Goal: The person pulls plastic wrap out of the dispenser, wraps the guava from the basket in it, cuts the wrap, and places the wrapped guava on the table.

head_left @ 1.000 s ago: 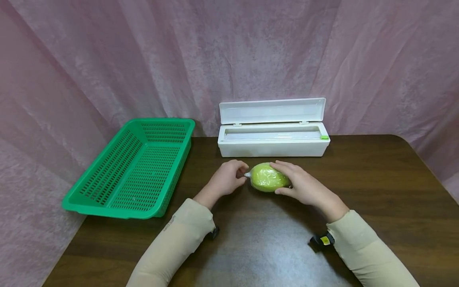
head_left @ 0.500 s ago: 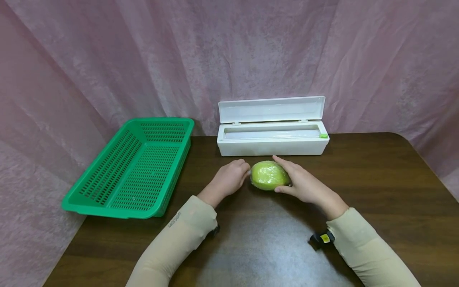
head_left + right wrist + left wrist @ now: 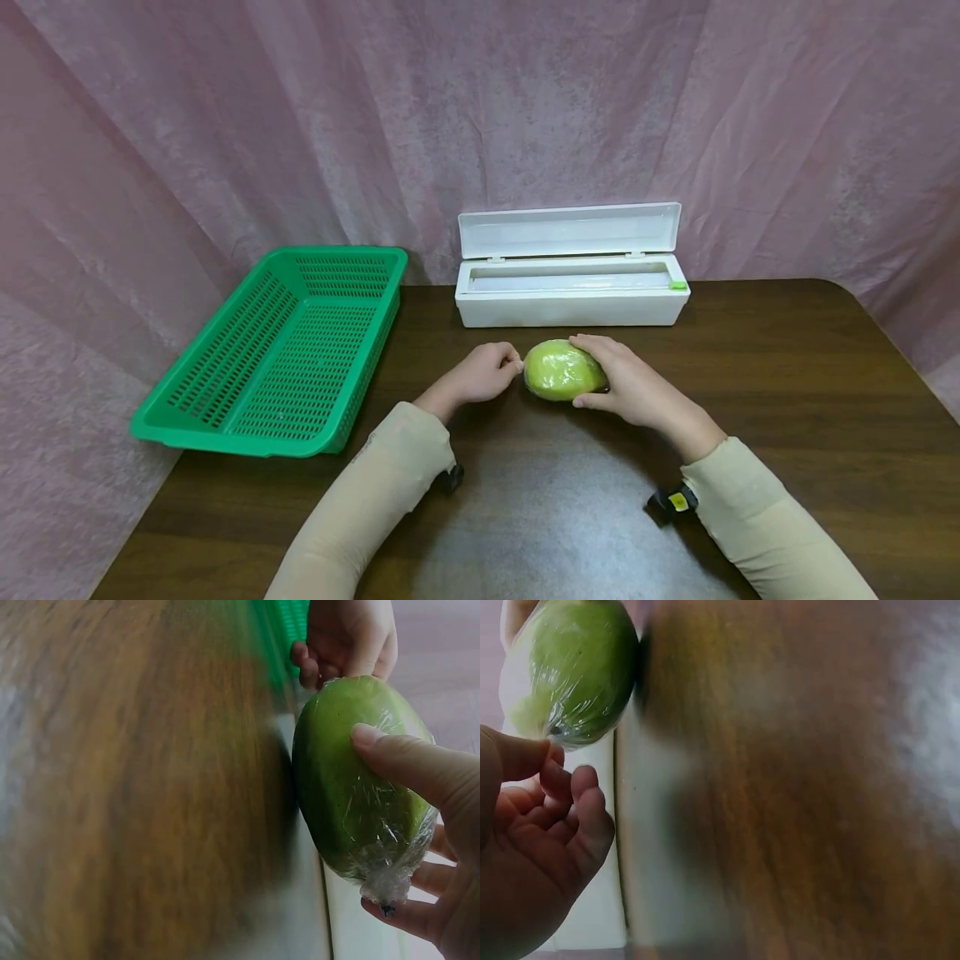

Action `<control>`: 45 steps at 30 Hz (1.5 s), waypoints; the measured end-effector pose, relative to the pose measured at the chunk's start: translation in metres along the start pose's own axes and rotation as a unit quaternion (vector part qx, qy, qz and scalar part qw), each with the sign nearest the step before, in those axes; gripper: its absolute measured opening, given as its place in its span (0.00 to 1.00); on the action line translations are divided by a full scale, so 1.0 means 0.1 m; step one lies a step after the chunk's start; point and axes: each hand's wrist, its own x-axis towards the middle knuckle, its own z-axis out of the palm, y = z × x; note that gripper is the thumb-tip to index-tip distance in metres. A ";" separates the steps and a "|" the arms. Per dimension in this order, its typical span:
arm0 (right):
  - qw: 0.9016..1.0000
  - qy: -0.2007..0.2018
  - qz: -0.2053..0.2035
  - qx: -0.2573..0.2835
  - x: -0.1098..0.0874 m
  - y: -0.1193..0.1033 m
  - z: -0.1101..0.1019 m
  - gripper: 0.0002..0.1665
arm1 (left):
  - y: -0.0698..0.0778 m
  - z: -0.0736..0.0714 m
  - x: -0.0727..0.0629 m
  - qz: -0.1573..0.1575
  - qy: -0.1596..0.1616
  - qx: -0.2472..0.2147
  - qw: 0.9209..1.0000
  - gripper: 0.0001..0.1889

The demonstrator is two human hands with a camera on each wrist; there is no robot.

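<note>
A green oval fruit, wrapped in shiny cling film, lies near the middle of the table; its exact kind is hard to tell. My left hand pinches the film's gathered end at the fruit's left tip, thumb against forefinger, as the left wrist view confirms. From the other side, my right hand holds the fruit, its thumb lying across the wrapped surface and its fingers behind. In the right wrist view a second crumpled tuft of film sticks out at the fruit's end near those fingers.
Behind the hands stands a white film dispenser box with its lid raised and a pale roll inside. A green perforated basket occupies the left of the brown table. Pink curtains hang behind and at the left.
The left hand's fingers have closed on the film's tail, which showed between loosely spread fingers a second ago. That hand has turned slightly. The fruit and right hand have hardly moved.
</note>
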 end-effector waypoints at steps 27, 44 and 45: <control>1.000 0.006 0.000 -0.028 -0.03 -0.02 -0.01 0.50 | 0.42 0.09 -0.12 0.075 0.008 0.067 0.995 0.45; 1.000 -0.001 0.011 0.016 -0.03 0.00 -0.08 0.57 | 0.47 0.20 -0.08 0.075 0.064 0.210 0.973 0.46; 1.000 0.000 0.012 0.017 -0.03 0.00 -0.09 0.57 | 0.45 0.19 -0.08 0.072 0.070 0.202 0.974 0.46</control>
